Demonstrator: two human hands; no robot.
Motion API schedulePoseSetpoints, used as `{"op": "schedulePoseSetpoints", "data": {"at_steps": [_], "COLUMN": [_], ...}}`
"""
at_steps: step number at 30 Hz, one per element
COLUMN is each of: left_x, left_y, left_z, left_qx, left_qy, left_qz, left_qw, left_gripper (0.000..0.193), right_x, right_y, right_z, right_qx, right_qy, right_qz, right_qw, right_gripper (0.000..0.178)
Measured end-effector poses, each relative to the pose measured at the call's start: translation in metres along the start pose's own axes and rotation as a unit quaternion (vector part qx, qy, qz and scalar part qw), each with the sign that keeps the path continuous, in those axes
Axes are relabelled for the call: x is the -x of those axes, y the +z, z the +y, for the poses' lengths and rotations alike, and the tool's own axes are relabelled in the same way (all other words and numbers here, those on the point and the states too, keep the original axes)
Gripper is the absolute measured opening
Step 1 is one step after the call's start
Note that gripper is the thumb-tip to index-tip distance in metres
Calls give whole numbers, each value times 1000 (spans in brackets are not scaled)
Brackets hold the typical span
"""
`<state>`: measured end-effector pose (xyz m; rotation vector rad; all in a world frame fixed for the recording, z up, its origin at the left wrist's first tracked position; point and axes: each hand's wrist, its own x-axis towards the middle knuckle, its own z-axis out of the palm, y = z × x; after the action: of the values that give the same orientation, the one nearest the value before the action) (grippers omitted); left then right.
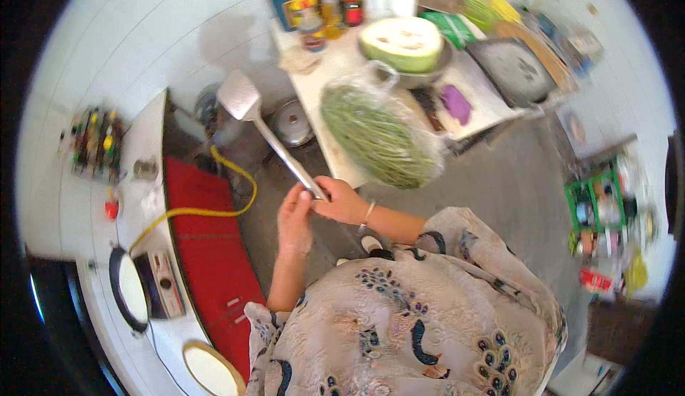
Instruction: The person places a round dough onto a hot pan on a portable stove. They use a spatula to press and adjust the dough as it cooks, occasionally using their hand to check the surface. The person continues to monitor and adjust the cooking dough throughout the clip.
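to the left of the white table (346, 168), the right hand (344, 200) grasps the metal spatula (275, 142) near its handle's end, while the left hand (293, 219) sits close against that end, its grip too hidden to tell. held so far back, the broad blade could dip or twist if the fingers loosen, and a careless swing toward the table might snag the bag of long green beans (378, 135) at its near edge.

Silver-grey spatula (278, 143), green vegetables (378, 135), red cabinet (207, 246), yellow hose (193, 211), pale garment (407, 325) with dark peacock-feather motifs
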<state>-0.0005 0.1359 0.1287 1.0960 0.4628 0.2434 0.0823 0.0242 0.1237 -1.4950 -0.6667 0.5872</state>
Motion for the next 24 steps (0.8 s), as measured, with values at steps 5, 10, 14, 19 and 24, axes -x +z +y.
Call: {"op": "schedulePoseSetpoints", "data": {"at_steps": [5, 10, 14, 19, 24], "left_x": [29, 46, 61, 98, 149], "left_y": [-16, -64, -111, -155, -204], "left_z": [-2, 1, 14, 30, 20], "left_qx": [74, 84, 39, 46, 155], "left_qy": [-15, 6, 49, 50, 64], "left_qz": [28, 92, 160, 229, 163], "left_qw": [997, 992, 985, 971, 972], "left_gripper": [33, 27, 20, 27, 32], "right_x": [12, 11, -2, -3, 9], "right_y": [38, 91, 121, 142, 150], "right_z": [14, 24, 18, 26, 30], "right_qx": [4, -51, 77, 24, -39], "right_qy": [4, -35, -26, 28, 102], "right_qz": [-60, -92, -244, -248, -253], "right_qw": [998, 994, 966, 968, 961], "right_gripper": [33, 38, 43, 35, 26]}}
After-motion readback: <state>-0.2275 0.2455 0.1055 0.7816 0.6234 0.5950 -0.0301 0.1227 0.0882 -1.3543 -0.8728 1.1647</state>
